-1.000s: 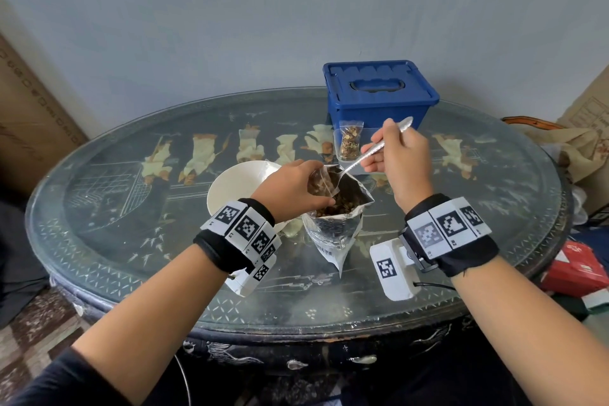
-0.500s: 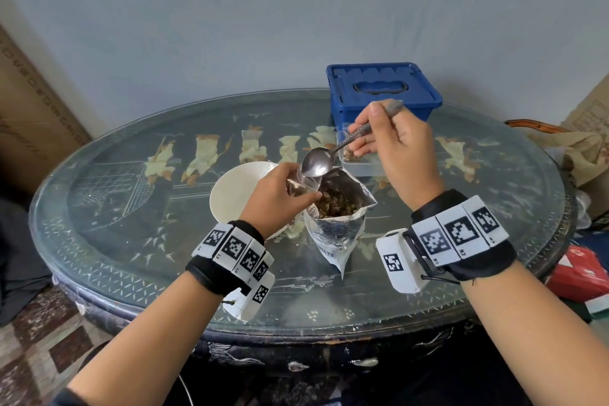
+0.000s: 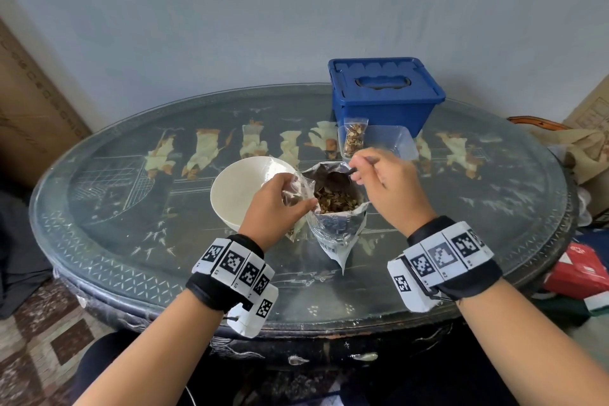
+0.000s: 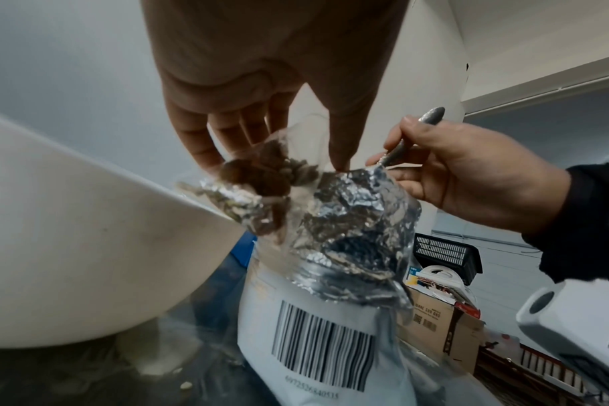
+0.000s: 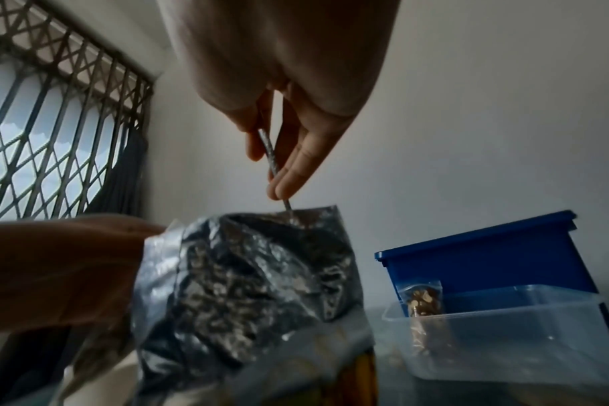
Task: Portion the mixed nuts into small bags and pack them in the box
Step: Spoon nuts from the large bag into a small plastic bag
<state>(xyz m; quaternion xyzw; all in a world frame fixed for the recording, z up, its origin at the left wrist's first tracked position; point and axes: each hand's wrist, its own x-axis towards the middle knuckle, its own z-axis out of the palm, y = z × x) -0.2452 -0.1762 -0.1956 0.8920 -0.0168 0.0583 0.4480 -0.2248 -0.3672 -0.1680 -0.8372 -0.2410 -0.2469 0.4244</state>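
A silver foil bag (image 3: pixel 336 227) of mixed nuts (image 3: pixel 334 203) stands open at the middle of the table. My left hand (image 3: pixel 276 201) pinches a small clear bag (image 3: pixel 295 189) holding a few nuts, right against the foil bag's left rim; the left wrist view shows the small bag (image 4: pixel 279 170) between thumb and fingers. My right hand (image 3: pixel 379 175) grips a metal spoon (image 5: pixel 270 153) by the handle. Its bowl (image 3: pixel 333 176) is down inside the foil bag. Behind, a clear tub (image 3: pixel 395 142) holds one filled small bag (image 3: pixel 354 138). The blue box (image 3: pixel 384 95) stands lidded behind it.
A white bowl (image 3: pixel 240 191) sits just left of my left hand, touching the small bag's side. The oval glass-topped table (image 3: pixel 131 208) has its front edge close to my wrists. Cardboard boxes and clutter stand on the floor to the right (image 3: pixel 580 270).
The spoon was raised over the small bag half a second ago; now my right hand has lowered it into the foil bag. My left hand keeps the small bag in place.
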